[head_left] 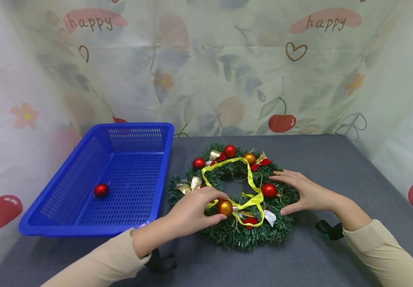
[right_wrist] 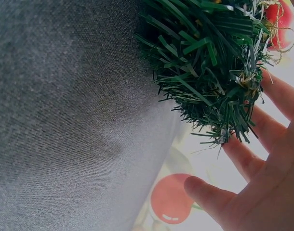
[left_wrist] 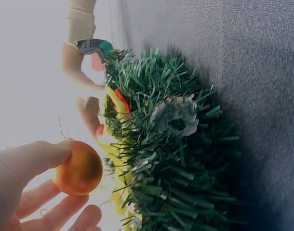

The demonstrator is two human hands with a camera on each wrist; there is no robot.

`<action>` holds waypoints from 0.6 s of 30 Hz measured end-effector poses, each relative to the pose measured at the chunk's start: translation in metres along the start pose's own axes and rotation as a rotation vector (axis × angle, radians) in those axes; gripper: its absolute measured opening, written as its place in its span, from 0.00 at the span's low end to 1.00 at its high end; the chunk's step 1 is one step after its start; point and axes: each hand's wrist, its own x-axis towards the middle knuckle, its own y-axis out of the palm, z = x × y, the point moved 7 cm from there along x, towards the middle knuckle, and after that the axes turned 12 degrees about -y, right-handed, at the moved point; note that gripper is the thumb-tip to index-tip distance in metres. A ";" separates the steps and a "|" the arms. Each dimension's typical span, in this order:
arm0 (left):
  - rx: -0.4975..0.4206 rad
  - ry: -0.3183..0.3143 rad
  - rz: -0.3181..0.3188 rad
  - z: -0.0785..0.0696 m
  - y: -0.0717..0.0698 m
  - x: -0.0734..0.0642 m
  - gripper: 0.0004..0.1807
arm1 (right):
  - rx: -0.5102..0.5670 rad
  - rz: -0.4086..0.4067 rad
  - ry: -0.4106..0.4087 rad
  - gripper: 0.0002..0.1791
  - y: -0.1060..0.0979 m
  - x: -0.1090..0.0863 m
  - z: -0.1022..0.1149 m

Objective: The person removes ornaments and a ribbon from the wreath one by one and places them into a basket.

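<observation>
My left hand (head_left: 193, 210) pinches a gold bauble (head_left: 224, 207) between thumb and fingers, over the near left part of a green tinsel wreath (head_left: 242, 239). In the left wrist view a thin wire hook rises from the bauble's cap. A yellow ribbon (head_left: 254, 201) loops loosely across the wreath. My right hand (head_left: 310, 194) rests at the wreath's right edge, fingers spread and touching the greenery. Close to its fingertips sits a red bauble (head_left: 269, 190). Another gold bauble (head_left: 249, 158), several red ones and gold-and-red bows (head_left: 262, 161) decorate the ring.
To the left stands a blue plastic basket (head_left: 169, 159) with perforated sides, holding one red bauble (head_left: 101, 190). Everything lies on a grey cloth-covered table (head_left: 321, 159). A printed curtain (head_left: 199, 79) hangs behind and at both sides.
</observation>
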 end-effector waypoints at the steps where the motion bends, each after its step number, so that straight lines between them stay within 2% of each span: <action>1: -0.001 -0.001 -0.001 0.000 -0.001 0.000 0.18 | 0.001 -0.001 0.000 0.48 0.000 0.000 0.000; 5: -0.003 0.001 -0.022 0.001 -0.008 -0.002 0.18 | 0.002 -0.002 -0.002 0.48 0.001 0.000 0.000; 11: 0.011 0.027 -0.095 0.002 -0.024 -0.005 0.18 | -0.010 -0.002 -0.008 0.48 0.001 0.000 -0.001; 18: 0.009 -0.026 -0.107 0.006 -0.037 -0.009 0.20 | -0.008 -0.004 -0.008 0.48 0.000 -0.001 0.000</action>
